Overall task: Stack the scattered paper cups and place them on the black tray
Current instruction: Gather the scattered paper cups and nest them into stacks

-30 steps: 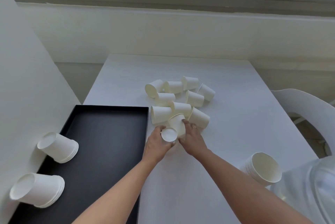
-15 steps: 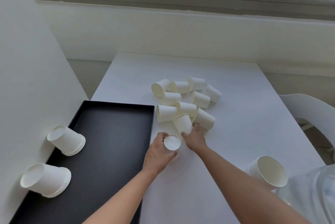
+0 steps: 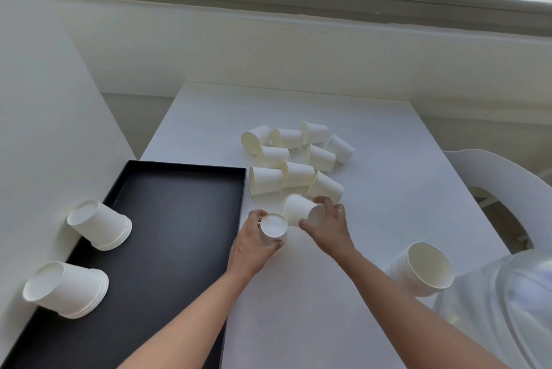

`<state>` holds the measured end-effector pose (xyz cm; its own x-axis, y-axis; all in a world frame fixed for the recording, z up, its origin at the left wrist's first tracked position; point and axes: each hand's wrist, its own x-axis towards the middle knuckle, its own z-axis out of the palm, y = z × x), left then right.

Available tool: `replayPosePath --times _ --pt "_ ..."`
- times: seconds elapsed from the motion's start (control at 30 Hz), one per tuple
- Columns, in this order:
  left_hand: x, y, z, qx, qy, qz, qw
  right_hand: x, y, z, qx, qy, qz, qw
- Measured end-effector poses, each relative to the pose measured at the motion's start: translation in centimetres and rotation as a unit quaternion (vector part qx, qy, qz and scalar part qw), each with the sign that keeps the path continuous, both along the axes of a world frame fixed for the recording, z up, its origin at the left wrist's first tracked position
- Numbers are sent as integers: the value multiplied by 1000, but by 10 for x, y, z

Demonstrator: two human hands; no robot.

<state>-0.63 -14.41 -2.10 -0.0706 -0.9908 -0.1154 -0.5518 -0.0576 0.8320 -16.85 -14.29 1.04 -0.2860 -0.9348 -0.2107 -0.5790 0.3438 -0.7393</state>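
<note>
Several white paper cups (image 3: pixel 294 159) lie scattered on their sides in the middle of the white table (image 3: pixel 373 135). My left hand (image 3: pixel 252 244) grips one cup (image 3: pixel 273 226) with its base turned up towards me, just right of the black tray (image 3: pixel 179 219). My right hand (image 3: pixel 330 225) holds a second cup (image 3: pixel 297 208) on its side, right beside the first one. Two stacks of cups (image 3: pixel 100 225) (image 3: pixel 65 289) lie tilted on the tray's left side, against the wall.
Another stack of cups (image 3: pixel 424 270) lies near the table's right front edge. A white chair (image 3: pixel 507 183) stands to the right of the table. A white wall panel (image 3: pixel 44 129) borders the tray on the left. A window ledge runs behind.
My left hand has drawn its cup towards me and away from the pile. My right hand has taken hold of a cup at the pile's near edge and tipped it.
</note>
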Motion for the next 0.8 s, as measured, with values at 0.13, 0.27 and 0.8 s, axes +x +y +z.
replayPosePath --times 0.13,0.27,0.8 --pt "0 2 -7 41 58 19 997 -5 -3 19 -20 12 -6 1000" --pt "2 2 -15 92 53 24 994 -4 -9 40 -30 29 22 999" --pt "1 3 -13 131 47 65 988 40 -6 30 12 168 202 965"
